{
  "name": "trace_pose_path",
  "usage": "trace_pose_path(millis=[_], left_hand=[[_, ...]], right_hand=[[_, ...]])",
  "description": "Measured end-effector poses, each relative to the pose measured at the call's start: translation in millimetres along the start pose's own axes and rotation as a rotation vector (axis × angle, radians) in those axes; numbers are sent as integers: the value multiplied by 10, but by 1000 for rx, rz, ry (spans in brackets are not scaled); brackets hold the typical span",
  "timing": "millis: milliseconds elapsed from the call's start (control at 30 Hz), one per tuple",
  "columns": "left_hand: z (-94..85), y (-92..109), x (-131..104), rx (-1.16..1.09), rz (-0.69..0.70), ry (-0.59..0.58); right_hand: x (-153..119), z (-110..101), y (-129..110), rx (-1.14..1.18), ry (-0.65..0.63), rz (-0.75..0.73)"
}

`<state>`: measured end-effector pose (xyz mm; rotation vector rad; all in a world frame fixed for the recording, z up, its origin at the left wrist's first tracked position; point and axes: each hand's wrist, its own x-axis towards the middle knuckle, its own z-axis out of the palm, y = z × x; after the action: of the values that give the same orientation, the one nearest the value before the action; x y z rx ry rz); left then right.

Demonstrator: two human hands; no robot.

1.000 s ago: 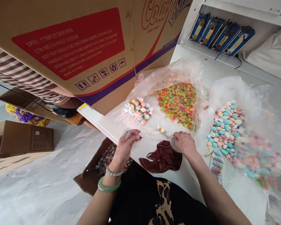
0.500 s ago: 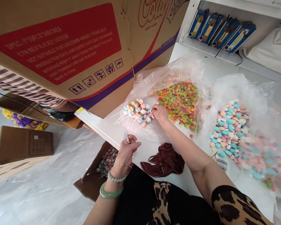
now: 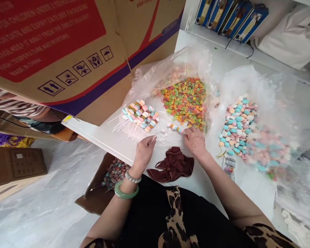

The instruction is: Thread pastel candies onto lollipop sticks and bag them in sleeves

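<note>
Head view showed a pastel-striped marshmallow skewer beyond the crumpled maroon cloth, pinched by the nearer right hand, long axis running leftward, though whether the curled left hand, left of the cloth, held anything was unclear.

Bright, diffuse lt is spreading evenly over the tabletop, w/ the floor going nr-white at lower L & the clear bag throwing glints. Candy sticks are showing fairly crisp, but carton print is blurring up L; wide lens is stretching edges, & open box is sitting in shade.
</note>
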<state>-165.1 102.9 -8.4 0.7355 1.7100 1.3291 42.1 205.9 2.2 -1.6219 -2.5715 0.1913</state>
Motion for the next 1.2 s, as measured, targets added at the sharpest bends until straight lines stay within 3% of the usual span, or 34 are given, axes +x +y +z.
trace_pose_path(millis=[100,267,467,600,700,900,1000,1100,1200], left_hand=[[211,43,133,63,105,44],[528,89,259,271,104,105],[525,-23,310,457,128,47],[432,31,266,309,154,55],[414,152,150,133,163,0],[319,296,-72,-282,-107,-176],[228,285,-107,-457,-157,-273],[209,246,-107,-581,-190,-292],[256,213,-90,-643,-260,-212]], right_hand=[[40,76,83,-8,-98,-18],[63,168,121,121,-38,28],[-226,51,228,572,-22,103],[-478,-67,137,868,-87,175],[-593,-132,-24,933,-96,182],[-661,-148,-162,914,-50,176],[-694,-109,-141,960,-44,189],[-729,-82,-142,999,-51,212],[-752,-93,-193,991,-73,221]])
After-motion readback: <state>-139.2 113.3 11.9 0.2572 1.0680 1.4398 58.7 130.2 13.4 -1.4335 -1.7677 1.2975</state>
